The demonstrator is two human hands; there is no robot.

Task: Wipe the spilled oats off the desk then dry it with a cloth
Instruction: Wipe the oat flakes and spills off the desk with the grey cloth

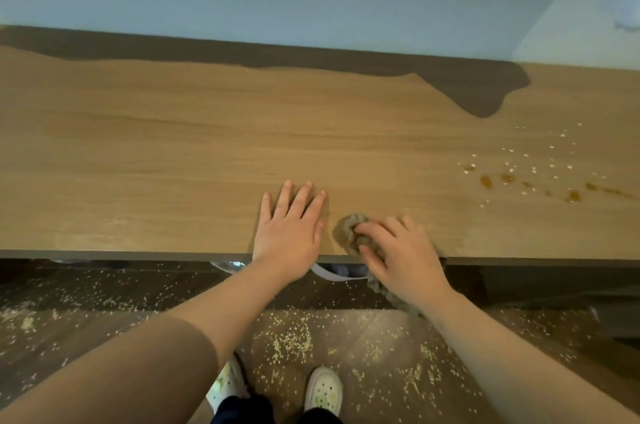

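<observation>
bunched grey-brown cloth [349,233] on the desk [173,146] at its front edge, long axis running from the desk top over that edge and hanging below it, wadded end pointing toward the desk's far side. clamped on it from above: right hand [401,257], fingers curled round the wad. just beside it on the desk: left hand [289,229], pressed flat, fingers straight. toward the desk's right end, well apart from the cloth: scattered oats [519,160] and brown wet spots [486,182].

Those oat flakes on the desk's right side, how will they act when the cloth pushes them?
Probably light and loose: the oat flakes lie scattered singly, and many litter the floor. Those near the brown spots may stick and smear.
</observation>
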